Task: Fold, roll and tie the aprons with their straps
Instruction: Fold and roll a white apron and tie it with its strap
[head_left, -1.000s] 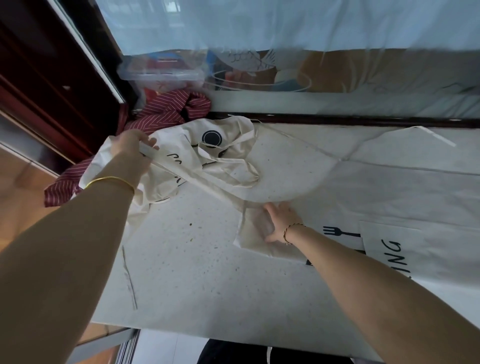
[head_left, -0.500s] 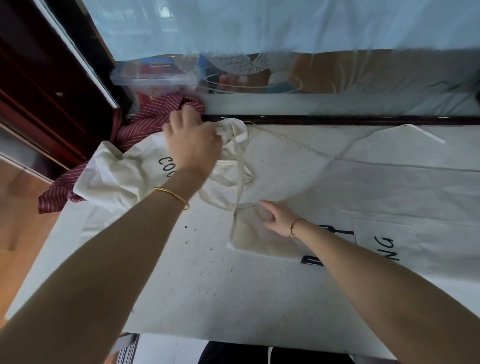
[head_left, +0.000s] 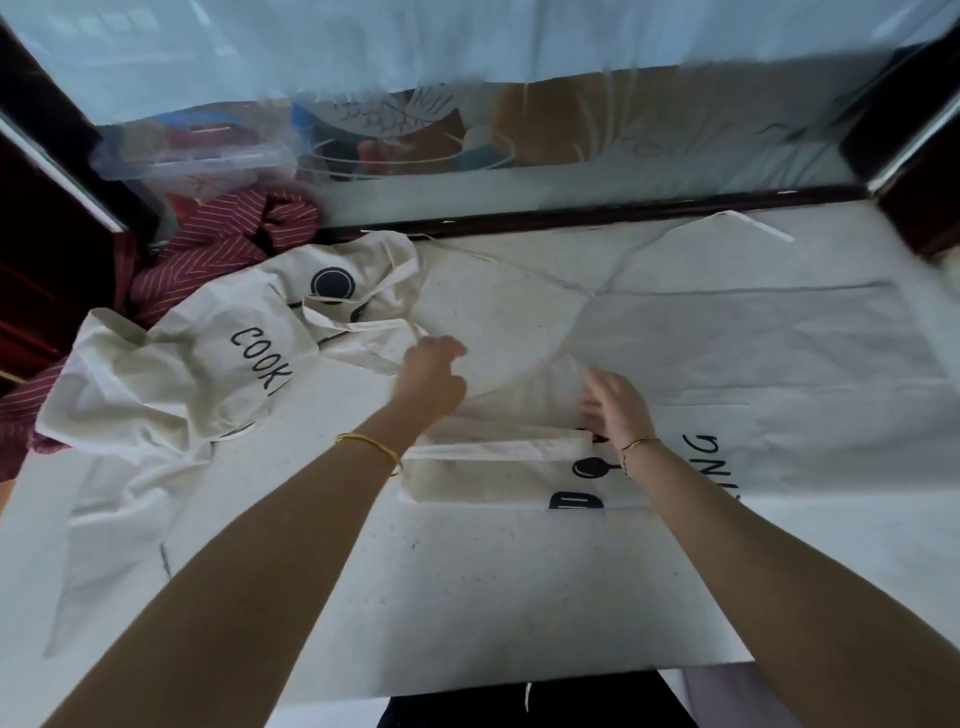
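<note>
A cream apron (head_left: 753, 364) with black print lies flat on the table, its bib (head_left: 483, 478) folded over towards me. My left hand (head_left: 431, 376) hovers just left of the bib's far edge, fingers curled round a thin cream strap (head_left: 498, 448) that lies along the fold. My right hand (head_left: 615, 402) is blurred, its fingers straight and resting on the bib's right end. Two more of its straps (head_left: 571, 283) trail towards the back edge. A second cream apron (head_left: 208, 374), printed "COOKI", lies crumpled at the left.
A red striped apron (head_left: 218, 244) is bunched at the back left, partly under the crumpled one. Behind it stands a clear plastic box (head_left: 197, 156). A dark wooden rail (head_left: 597, 213) bounds the table's far edge, with a glass panel above. The white table (head_left: 467, 597) stretches towards me.
My left hand left the crumpled apron and came right and towards me, bringing the strap to the bib. My right hand shifted right along the bib. The camera view tilted slightly.
</note>
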